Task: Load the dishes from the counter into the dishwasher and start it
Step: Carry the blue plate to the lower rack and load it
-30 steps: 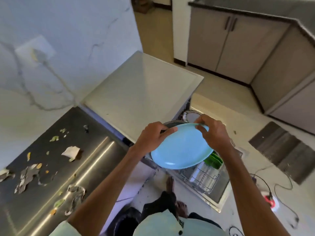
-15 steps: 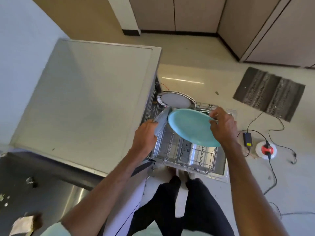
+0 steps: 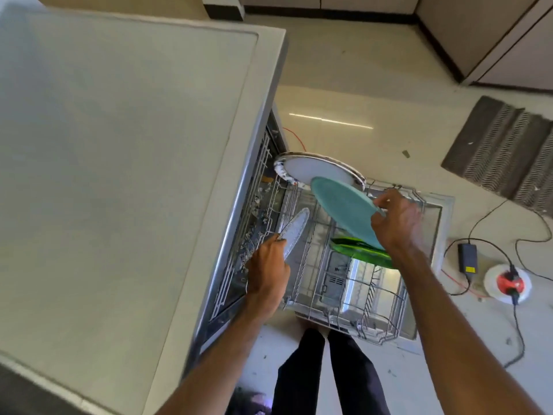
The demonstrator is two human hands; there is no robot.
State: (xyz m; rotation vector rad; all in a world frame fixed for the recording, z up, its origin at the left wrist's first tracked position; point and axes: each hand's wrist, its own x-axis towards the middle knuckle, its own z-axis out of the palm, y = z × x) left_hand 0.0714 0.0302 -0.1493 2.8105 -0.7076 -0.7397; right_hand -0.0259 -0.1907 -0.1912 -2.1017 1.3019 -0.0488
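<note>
My right hand (image 3: 396, 221) grips the rim of a light blue plate (image 3: 341, 206), held tilted over the pulled-out lower rack (image 3: 335, 283) of the open dishwasher. My left hand (image 3: 267, 265) holds a grey speckled plate (image 3: 294, 232) on edge at the rack's left side. A large white plate with a dark patterned rim (image 3: 314, 169) stands at the rack's far end, just behind the blue plate. Green plates (image 3: 359, 251) stand in the rack below my right hand.
The dishwasher's flat pale top (image 3: 119, 145) fills the left. On the floor to the right lie a black power adapter (image 3: 467, 259), a white and red socket reel (image 3: 507, 284) with cables, and a grey striped mat (image 3: 502, 151). My legs stand at the rack's near end.
Both hands have moved down toward the rack. The blue plate has tilted more steeply, and the grey plate in my left hand now stands on edge at the rack's left.
</note>
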